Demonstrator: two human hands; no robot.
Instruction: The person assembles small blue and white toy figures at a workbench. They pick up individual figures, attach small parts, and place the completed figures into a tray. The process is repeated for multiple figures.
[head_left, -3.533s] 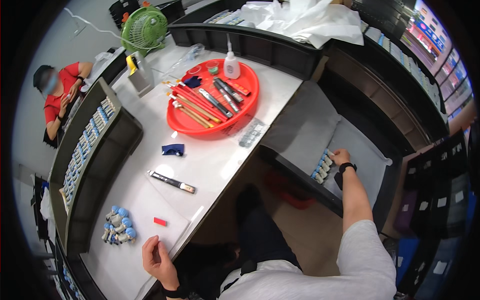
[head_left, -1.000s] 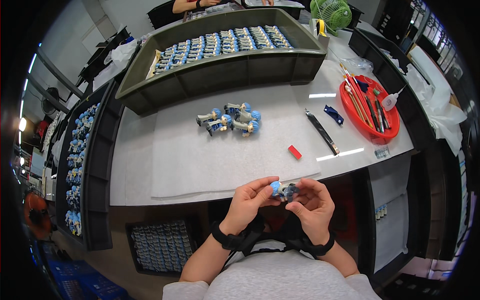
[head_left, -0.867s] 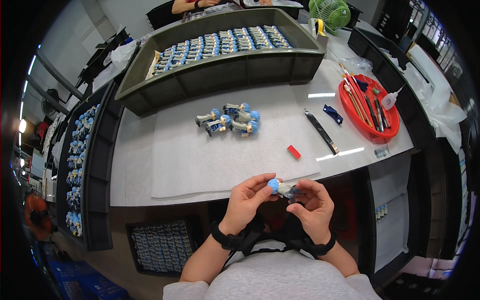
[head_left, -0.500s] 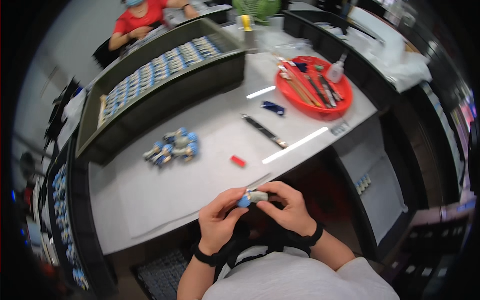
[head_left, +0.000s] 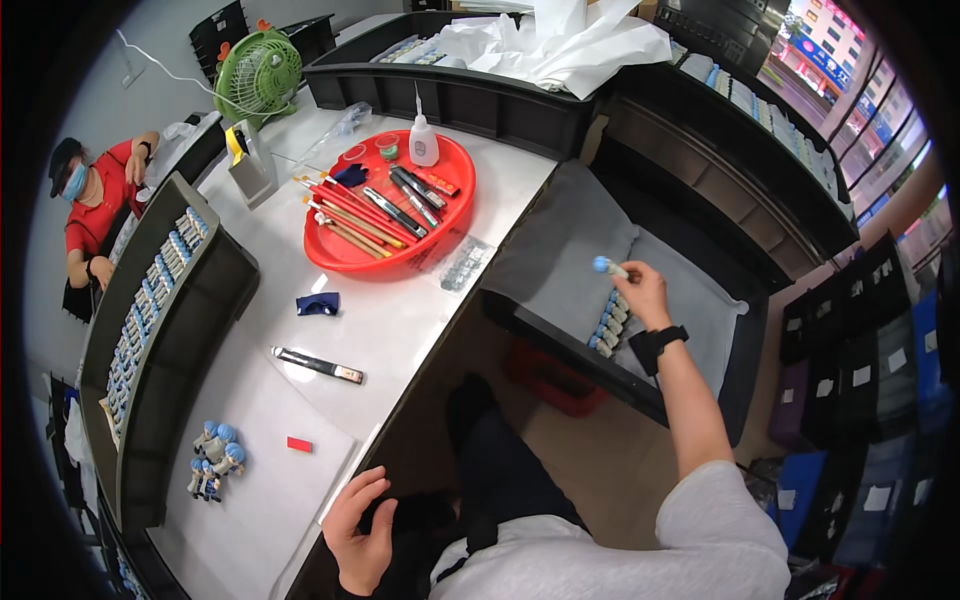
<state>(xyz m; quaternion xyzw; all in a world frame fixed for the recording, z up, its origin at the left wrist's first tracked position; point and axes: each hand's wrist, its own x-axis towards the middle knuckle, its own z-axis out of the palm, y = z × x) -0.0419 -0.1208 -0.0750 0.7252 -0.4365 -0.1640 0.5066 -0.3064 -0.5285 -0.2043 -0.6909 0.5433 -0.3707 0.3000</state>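
Observation:
My right hand (head_left: 645,295) reaches out over the black tray at the right, its fingers closed on a small figurine (head_left: 604,266) with a blue head and pale body. Just below it in the tray, a short row of similar figurines (head_left: 609,328) lies on the grey liner (head_left: 690,300). My left hand (head_left: 360,530) is at the table's front edge, fingers apart and holding nothing. The nearest thing to it is a small red block (head_left: 299,444) on the white table. Further left lies a loose cluster of blue-headed figurines (head_left: 214,460).
A red round tray (head_left: 462,205) holds brushes, pens and a white squeeze bottle (head_left: 423,140). A dark-handled knife-like tool (head_left: 318,365) and a navy cloth piece (head_left: 317,304) lie on the table. The deep bin (head_left: 190,310) at left holds rows of figurines. Beyond it sits a co-worker (head_left: 100,205).
Both hands held a figurine together before; now my right hand has carried one over the right tray. My left hand has let go and opened. The view has turned right.

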